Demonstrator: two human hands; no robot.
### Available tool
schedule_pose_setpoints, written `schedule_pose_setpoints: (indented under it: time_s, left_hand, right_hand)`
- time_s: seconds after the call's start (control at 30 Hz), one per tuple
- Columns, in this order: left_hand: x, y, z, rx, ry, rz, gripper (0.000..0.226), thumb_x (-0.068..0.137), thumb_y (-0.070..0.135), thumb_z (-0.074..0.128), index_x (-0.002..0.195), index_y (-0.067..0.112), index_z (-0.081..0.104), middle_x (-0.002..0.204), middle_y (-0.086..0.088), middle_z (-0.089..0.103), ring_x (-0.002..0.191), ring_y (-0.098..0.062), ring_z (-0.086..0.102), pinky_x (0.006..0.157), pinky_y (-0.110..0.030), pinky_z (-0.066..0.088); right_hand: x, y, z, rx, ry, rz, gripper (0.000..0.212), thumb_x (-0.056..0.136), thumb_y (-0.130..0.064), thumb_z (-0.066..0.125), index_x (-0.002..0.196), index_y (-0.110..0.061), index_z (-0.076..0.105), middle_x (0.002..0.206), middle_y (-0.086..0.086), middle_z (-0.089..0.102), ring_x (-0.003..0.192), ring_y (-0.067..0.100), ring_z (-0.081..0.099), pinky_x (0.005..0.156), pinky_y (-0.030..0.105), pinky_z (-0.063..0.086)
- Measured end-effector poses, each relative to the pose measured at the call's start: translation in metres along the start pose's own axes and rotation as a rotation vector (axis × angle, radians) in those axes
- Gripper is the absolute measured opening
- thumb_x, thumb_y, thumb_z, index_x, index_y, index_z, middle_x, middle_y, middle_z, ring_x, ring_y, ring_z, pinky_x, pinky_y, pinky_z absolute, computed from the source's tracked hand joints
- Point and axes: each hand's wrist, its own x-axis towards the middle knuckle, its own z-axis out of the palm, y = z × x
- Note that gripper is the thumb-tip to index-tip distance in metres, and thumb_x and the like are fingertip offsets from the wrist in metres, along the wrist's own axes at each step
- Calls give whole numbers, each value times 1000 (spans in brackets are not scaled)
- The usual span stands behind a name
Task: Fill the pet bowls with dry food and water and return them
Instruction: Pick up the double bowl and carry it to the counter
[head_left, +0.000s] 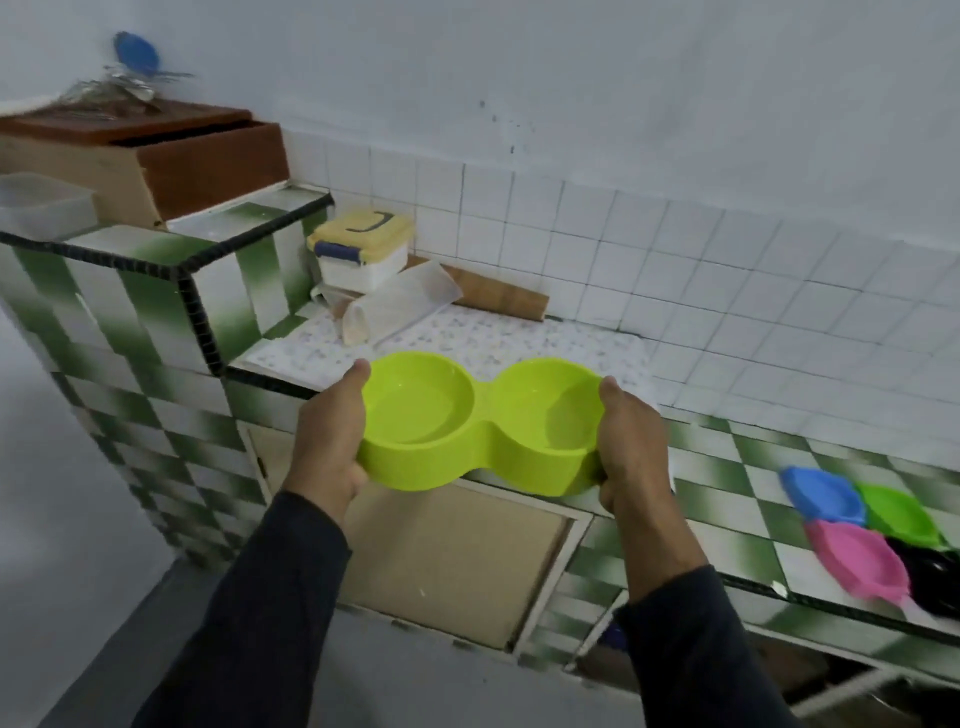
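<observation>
Both compartments of the lime double pet bowl (480, 421) were empty; left hand (332, 441) and right hand (631, 441) gripped its ends above the table (727, 447) edge. Lidded tub (363, 249) at eleven o'clock. Filling remained.

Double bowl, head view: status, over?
Left hand and right hand grip the green double bowl by its ends. Both wells empty, held above the counter edge. Nothing blocking.
</observation>
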Motion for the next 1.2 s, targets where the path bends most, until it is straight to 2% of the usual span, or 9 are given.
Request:
schedule_pose_setpoints:
  time_s: [0.17,0.23,0.5,0.63,0.77,0.93,1.03,1.13,1.2]
  left_hand:
    - [-29,-43,84,77,-65,-30,59,86,54,74,133,20,62,125,-6,67,109,-29,66,101,-53,53]
    - [-40,-59,116,104,-103,-51,58,90,51,72,136,17,60,125,-7,66,109,-30,65,100,-53,53]
    - [-85,-114,236,198,-315,-109,48,92,51,71,128,22,58,125,-6,61,109,-31,61,90,-45,51]
    - [-99,-142,297,250,-422,-149,45,91,51,71,125,23,58,127,-7,62,112,-32,61,98,-49,52]
    - [-113,-175,360,306,-532,-173,39,91,50,72,117,24,57,124,-6,63,110,-31,61,99,-49,52]
    - [-130,-212,436,369,-646,-208,35,91,49,71,111,22,60,119,-9,66,102,-31,64,91,-47,55]
    - [-140,-231,477,395,-672,-222,31,95,44,69,111,20,59,97,-1,63,83,-21,61,68,-32,49]
    - [-144,-246,515,426,-730,-244,37,91,49,71,113,22,60,110,-6,67,92,-27,65,84,-43,55]
    - [-145,-260,540,453,-758,-225,35,92,50,69,110,22,60,119,-9,67,103,-32,65,96,-52,54]
  right_hand:
    - [23,17,-88,50,132,28,36,101,-45,49,72,-25,57,92,-4,63,101,31,61,98,55,49]
    - [29,24,-121,85,189,52,37,99,-46,50,70,-24,59,89,-7,64,99,31,62,97,57,50]
    - [59,52,-237,109,422,114,34,104,-40,46,74,-26,51,94,-7,60,101,28,57,100,51,48]
    - [73,64,-289,131,534,145,33,98,-45,48,75,-24,59,94,-4,63,100,32,60,97,54,50]
    - [91,77,-339,119,676,161,39,103,-41,48,70,-21,54,84,-8,57,86,24,58,89,47,49]
    - [122,93,-395,135,782,210,36,102,-48,47,73,-27,53,96,-3,60,100,31,59,96,56,50]
    - [143,101,-423,154,832,225,27,102,-48,47,85,-29,55,95,-9,57,103,30,58,99,57,48]
    - [162,107,-447,165,858,235,34,102,-48,47,118,-24,65,110,-2,60,108,30,57,102,57,47]
    - [177,110,-462,194,899,242,46,102,-47,49,135,-17,59,126,2,59,113,29,56,104,57,46]
